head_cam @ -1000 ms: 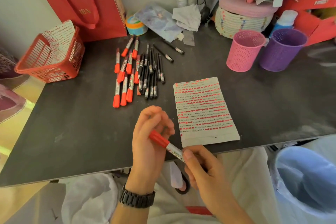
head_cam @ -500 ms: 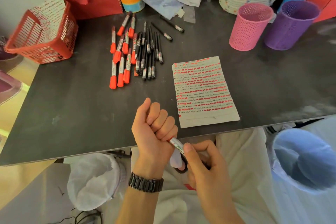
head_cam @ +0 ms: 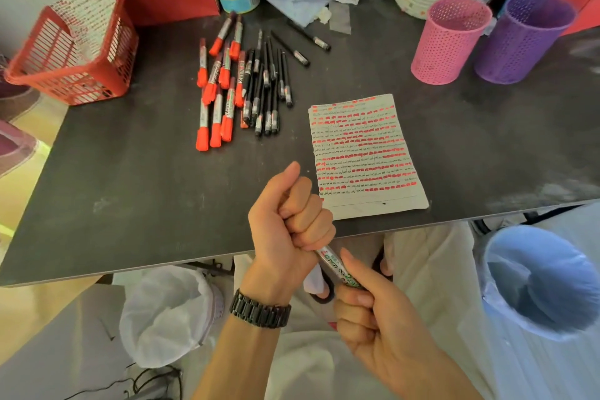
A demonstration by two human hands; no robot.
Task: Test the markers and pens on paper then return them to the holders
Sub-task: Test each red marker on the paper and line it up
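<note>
The marker [head_cam: 337, 266] is held in both hands just off the near edge of the table [head_cam: 146, 188], over the person's lap. Only a short stretch of its printed barrel shows between the fists. The left hand [head_cam: 289, 227] is clenched around the far end, thumb up, and hides the cap or tip completely. The right hand [head_cam: 373, 318] grasps the near end of the barrel, thumb laid along it.

With each fist on one end, the step looks like working the cap, most likely pulling it off for a test. Pushing it back on cannot be ruled out, since the cap is hidden.

The paper [head_cam: 363, 153] lies just beyond the hands, to the right. It is filled with rows of red and dark strokes, with a bare strip at its near end. If the cap comes off, the next move calls for a straight pull apart. The right hand then carries the tip to that bare strip for a short stroke.

Further out on the left lie the red markers [head_cam: 214, 101], with the black pens [head_cam: 266, 88] just beside them. The pink holder [head_cam: 449, 42] and purple holder [head_cam: 522, 39] stand at the far right. Nothing shows above their rims, so most of the returning seems to remain.
</note>
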